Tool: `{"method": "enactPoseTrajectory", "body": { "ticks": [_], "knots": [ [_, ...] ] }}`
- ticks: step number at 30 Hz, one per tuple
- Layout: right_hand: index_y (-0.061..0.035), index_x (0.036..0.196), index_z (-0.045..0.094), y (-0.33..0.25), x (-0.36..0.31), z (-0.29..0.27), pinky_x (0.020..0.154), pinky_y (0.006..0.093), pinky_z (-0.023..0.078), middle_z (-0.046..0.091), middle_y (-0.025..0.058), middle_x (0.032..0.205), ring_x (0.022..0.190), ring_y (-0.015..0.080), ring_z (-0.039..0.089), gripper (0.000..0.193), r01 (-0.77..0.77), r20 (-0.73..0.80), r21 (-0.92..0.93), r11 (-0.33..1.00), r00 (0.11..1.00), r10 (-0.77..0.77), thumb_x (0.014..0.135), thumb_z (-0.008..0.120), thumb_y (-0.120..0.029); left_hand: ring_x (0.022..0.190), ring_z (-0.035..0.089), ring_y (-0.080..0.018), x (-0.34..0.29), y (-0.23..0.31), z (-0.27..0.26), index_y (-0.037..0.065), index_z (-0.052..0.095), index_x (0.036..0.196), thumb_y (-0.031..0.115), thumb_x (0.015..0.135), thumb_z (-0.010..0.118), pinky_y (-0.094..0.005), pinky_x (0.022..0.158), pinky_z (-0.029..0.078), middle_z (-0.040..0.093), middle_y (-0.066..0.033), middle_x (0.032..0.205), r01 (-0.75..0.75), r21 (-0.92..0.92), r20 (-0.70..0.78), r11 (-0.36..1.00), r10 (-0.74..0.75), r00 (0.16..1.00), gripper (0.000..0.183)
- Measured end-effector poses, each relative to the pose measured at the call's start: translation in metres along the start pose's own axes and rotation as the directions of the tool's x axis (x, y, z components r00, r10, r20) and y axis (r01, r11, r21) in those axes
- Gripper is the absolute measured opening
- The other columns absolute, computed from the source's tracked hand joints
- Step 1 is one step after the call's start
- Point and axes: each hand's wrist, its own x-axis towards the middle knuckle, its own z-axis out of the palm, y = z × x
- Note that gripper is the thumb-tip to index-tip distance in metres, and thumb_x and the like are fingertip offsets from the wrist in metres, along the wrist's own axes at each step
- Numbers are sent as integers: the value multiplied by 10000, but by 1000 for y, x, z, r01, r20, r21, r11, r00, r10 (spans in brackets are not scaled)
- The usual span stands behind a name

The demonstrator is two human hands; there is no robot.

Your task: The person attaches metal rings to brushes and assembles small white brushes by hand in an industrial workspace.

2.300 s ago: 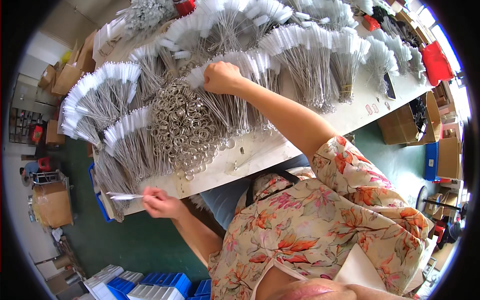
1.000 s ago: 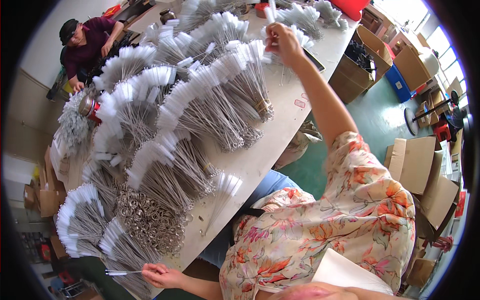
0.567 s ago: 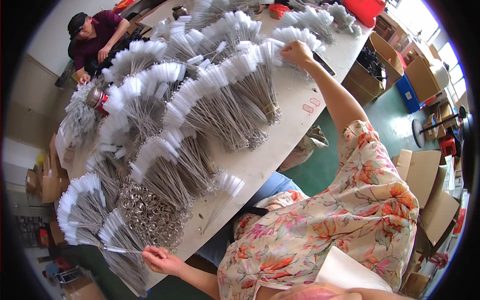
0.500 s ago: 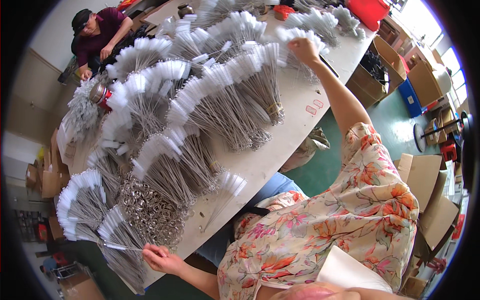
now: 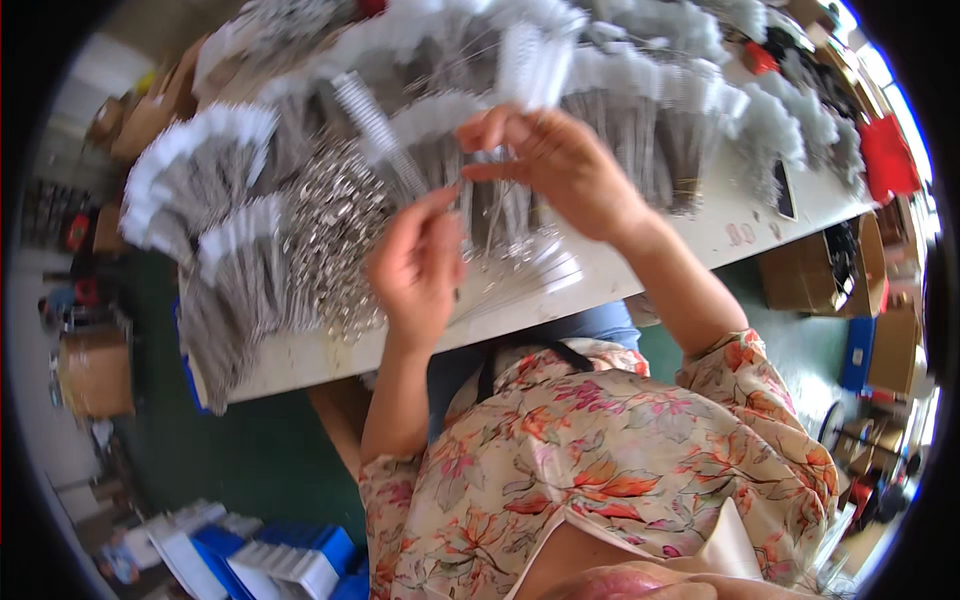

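In front of me, over the table, my left hand (image 5: 415, 265) pinches the wire of a tube brush (image 5: 368, 120) whose white bristles slant up and away to the left. My right hand (image 5: 560, 170) is raised just beside it, fingers bent, with the index finger pointing at the left fingertips. A bunch of white-tipped brushes (image 5: 535, 65) rises behind the right hand, and wire stems show below its palm; they appear gripped there, though blur hides the fingers' hold. Left of my left hand lies a heap of metal rings (image 5: 335, 235).
Bundles of white brushes (image 5: 205, 165) cover much of the table (image 5: 640, 250). Loose brushes (image 5: 540, 275) lie by its near edge. Toward the right are a phone (image 5: 787, 190), a red bag (image 5: 888, 160) and a cardboard box (image 5: 850, 265). Blue and white bins (image 5: 270, 555) stand on the floor at lower left.
My right hand has come back from the far brush bundles to the middle, near my left hand. My left hand has risen from the table's near left with its brush. The view has turned.
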Motion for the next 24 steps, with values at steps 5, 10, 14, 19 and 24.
{"method": "enactPoseTrajectory", "body": {
  "ticks": [5, 10, 14, 19, 24],
  "knots": [
    [-61, 1163, 528, 25, -12, 63, 933, 331, 352, 430, 120, 1164, 1084, 207, 449, 302, 30, 224, -235, 972, 974, 24, 908, 525, -220, 605, 557, -97, -7, -11, -21, 5, 538, 1027, 15, 831, 581, -220, 510, 438, 542, -65, 789, -251, 363, -7, 897, 272, 962, 201],
    [-59, 936, 692, 30, -13, 36, 824, 336, 445, 598, 81, 914, 973, 183, 533, 297, -81, -4, -534, 842, 996, 93, 885, 551, -315, 727, 610, -192, -26, -13, -47, -58, 423, 997, 10, 900, 449, -303, 691, 562, 435, -158, 1069, -437, 204, -248, 876, 478, 842, 121],
    [-20, 1000, 640, 64, -25, 61, 795, 281, 470, 626, 62, 897, 819, 137, 581, 316, -337, -40, 121, 934, 938, 343, 915, 509, -294, 771, 634, -217, -43, -25, -34, -45, 453, 992, 59, 883, 521, -300, 717, 547, 439, -157, 1064, -473, 390, -90, 790, 544, 834, 165],
    [-19, 971, 581, 70, -18, 75, 710, 235, 477, 610, 25, 872, 734, 87, 561, 195, -262, -98, 702, 663, 886, 454, 926, 492, -187, 913, 513, -204, -47, -46, -25, 79, 661, 975, -23, 692, 714, -290, 765, 444, 483, -69, 1047, -445, 585, -120, 678, 614, 780, 305],
    [-17, 929, 609, 33, -6, 64, 516, 206, 387, 593, -13, 732, 567, 55, 458, 189, -467, 144, -36, 884, 872, 467, 914, 511, -177, 982, 509, -235, -23, -8, -79, -64, 392, 1220, 125, 855, 520, -358, 840, 430, 405, -170, 1234, -439, 416, -214, 796, 555, 804, 430]
  ]
}}
